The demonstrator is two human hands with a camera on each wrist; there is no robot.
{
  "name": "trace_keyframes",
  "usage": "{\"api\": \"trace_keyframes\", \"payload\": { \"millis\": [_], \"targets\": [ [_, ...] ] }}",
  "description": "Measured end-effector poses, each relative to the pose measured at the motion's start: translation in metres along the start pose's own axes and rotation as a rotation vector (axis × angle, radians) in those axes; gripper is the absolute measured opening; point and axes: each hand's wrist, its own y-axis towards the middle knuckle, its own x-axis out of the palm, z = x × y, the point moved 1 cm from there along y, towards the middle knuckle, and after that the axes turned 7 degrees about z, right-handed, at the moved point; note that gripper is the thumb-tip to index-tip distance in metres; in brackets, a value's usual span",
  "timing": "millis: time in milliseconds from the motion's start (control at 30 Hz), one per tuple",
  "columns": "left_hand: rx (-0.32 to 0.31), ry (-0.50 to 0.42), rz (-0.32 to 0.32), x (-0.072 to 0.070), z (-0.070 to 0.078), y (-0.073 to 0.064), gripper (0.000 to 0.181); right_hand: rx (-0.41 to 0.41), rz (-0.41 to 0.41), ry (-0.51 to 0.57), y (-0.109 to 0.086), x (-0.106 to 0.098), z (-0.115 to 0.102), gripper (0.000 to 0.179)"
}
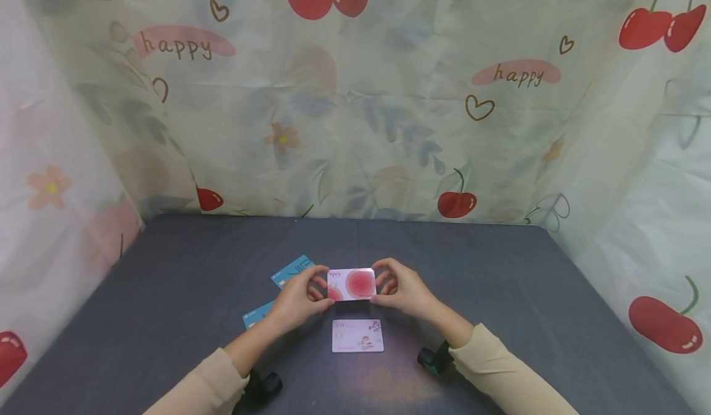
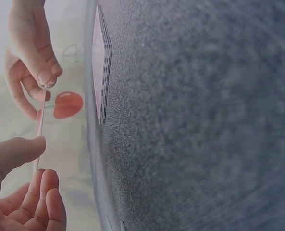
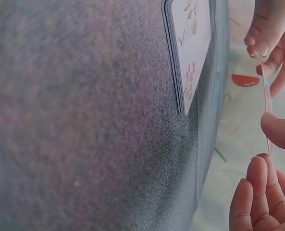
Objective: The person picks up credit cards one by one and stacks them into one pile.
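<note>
Head view: pink card in left grip and right grip

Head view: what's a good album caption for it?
Left hand and right hand hold a pink card above a dark table, where a pale card and blue cards lie.

I record my held card as pale pink, printed with a large red-pink disc and a smaller pink patch at one corner. Stack of cards: pale lilac face, dusky pink floral sprigs, dark edges. Blue cards: bright blue, darker line marking. Counter: dark blue-grey. My sleeves: plain beige. Backdrop: pale, patterned with red cherries, brown outlined hearts, orange flowers.
</note>
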Motion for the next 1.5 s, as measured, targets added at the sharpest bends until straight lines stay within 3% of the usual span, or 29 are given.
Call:
{"api": "trace_keyframes", "payload": {
  "millis": [667,1500],
  "targets": [
    [0.023,-0.016,-0.017,0.0,0.001,-0.003,0.052,-0.019,-0.01,-0.004,-0.005,-0.001,-0.003,0.053],
    [-0.013,-0.017,-0.066,-0.001,0.003,-0.012,0.054,-0.011,-0.025,-0.012,-0.016,0.002,0.0,0.054]
  ]
}}
